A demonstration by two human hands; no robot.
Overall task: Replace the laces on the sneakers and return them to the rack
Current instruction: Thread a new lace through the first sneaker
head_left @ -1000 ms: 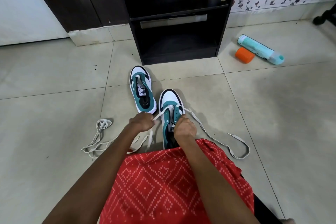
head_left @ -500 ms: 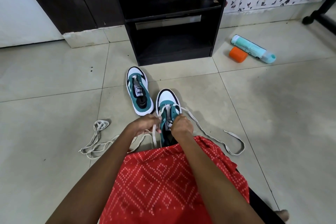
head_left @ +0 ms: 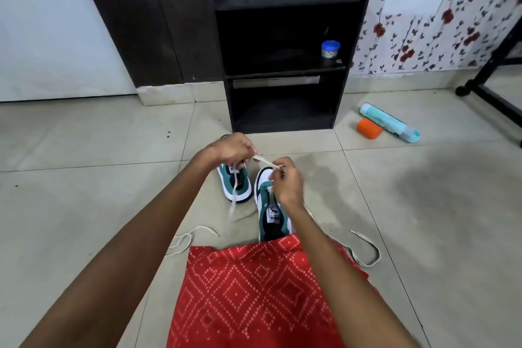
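Two teal and white sneakers stand on the tiled floor. The right sneaker (head_left: 270,207) is nearest me, its heel hidden by red cloth. The left sneaker (head_left: 240,185) lies partly under my left hand (head_left: 230,150). A cream lace (head_left: 264,161) stretches between my hands, raised above the shoes. My left hand pinches one part of it, and a loose end hangs down past the left sneaker. My right hand (head_left: 286,182) pinches the other part over the right sneaker's toe. The black rack (head_left: 285,45) stands just behind the shoes.
A second cream lace (head_left: 183,241) lies on the floor at my left, another length (head_left: 367,251) at my right. A small blue-lidded jar (head_left: 330,49) sits on the rack's shelf. A teal bottle (head_left: 389,123) and orange cap (head_left: 368,128) lie right of the rack. A black stand (head_left: 491,90) is far right.
Both hands have lifted away from the right sneaker's eyelets, drawing the lace up and taut between them. The camera has tilted up, showing more of the rack.
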